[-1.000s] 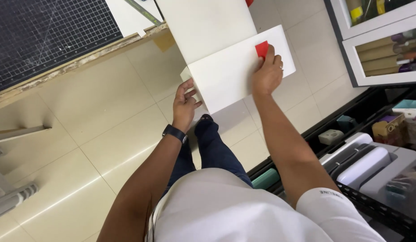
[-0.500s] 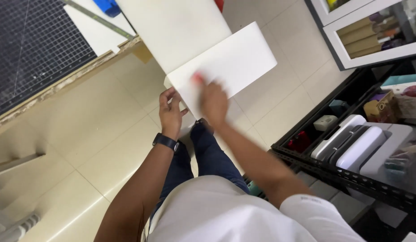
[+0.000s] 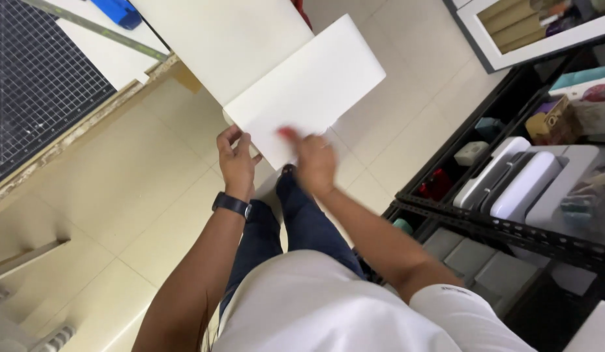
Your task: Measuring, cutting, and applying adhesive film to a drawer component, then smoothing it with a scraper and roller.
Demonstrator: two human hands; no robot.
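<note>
The person is standing over a white sheet [image 3: 309, 91] lying across a white board [image 3: 230, 39] off the table edge. The left hand [image 3: 236, 163] is pinching its near corner; the right hand [image 3: 313, 163], blurred, is pressing the near edge, grip unclear. Risk: the overhanging sheet is liable to slip or crease under uneven pressure.

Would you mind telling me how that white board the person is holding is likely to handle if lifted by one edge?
The white board juts out flat past the left hand without drooping, so it is probably stiff. It looks thin, so likely light for its size. Its surface looks smooth, so the right hand, blurred at its near edge, could slip on it.
</note>
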